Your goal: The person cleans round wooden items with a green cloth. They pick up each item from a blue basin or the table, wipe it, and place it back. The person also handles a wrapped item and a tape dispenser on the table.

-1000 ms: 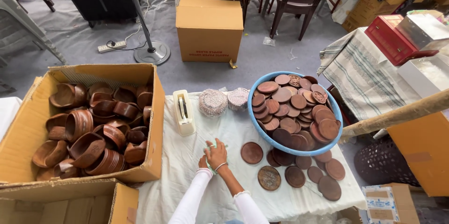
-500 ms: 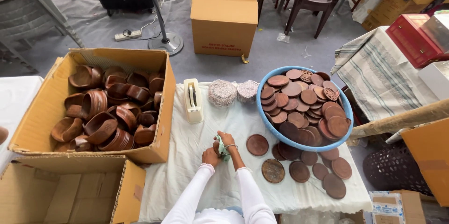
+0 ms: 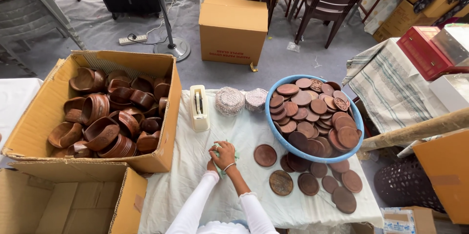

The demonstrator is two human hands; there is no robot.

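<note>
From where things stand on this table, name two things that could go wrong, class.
The blue basin is heaped with brown discs and sits near the table's far corner, so a nudge might spill some. Loose discs lie close to the tablecloth edge and could slide off while both hands work the green cloth.

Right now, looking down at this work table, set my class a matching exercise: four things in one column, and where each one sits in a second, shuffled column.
Things:
1. Wooden bowls
2. Round wooden lids
3. Tape dispenser
4. Pale green cloth

Places:
A. In the blue basin
B. Bunched between the two hands, left hand and right hand
C. In the open cardboard box on the left
D. Standing on the white tablecloth, beside the box

Pairs: 1-C, 2-A, 3-D, 4-B
</note>
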